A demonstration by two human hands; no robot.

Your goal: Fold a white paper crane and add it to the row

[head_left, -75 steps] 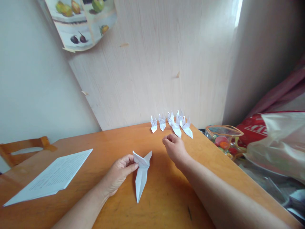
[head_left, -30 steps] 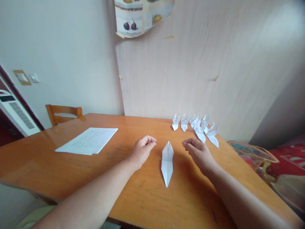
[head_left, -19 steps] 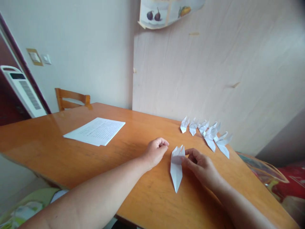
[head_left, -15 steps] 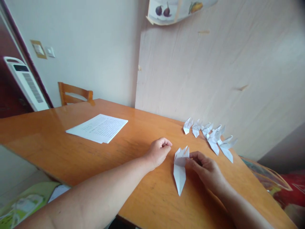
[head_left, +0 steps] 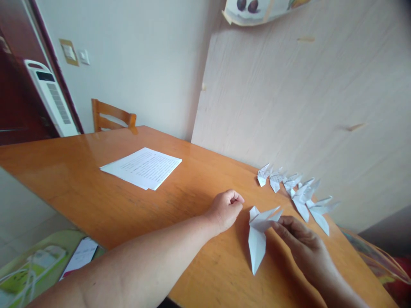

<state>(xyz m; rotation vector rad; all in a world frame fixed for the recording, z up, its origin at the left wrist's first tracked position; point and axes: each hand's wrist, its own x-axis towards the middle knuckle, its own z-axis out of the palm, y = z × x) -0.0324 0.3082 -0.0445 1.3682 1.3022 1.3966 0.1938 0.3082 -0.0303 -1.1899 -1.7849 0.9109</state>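
Note:
Between finger and thumb, my right hand (head_left: 300, 244) pinches one wing of a white folded paper bird (head_left: 257, 244). Its long pointed end hangs down toward me, and the other folded flaps stick up at the top. Just left of the bird, my left hand (head_left: 227, 208) rests on the table with its fingers curled in; nothing shows in it. Behind my right hand, several finished-looking paper birds (head_left: 302, 199) stand in a slanting row near the wall, some with print on them.
On the wooden table (head_left: 154, 214) lies a stack of printed sheets (head_left: 144, 168), left of centre. A wooden chair (head_left: 114, 115) stands beyond the far edge. Below at the left are a phone (head_left: 79, 258) and white cables (head_left: 32, 278) on a green surface.
My right hand has drawn the pinched wing out to the right, so it now spreads sideways and the bird has turned. My left hand keeps its curled pose. The whole view has shifted slightly.

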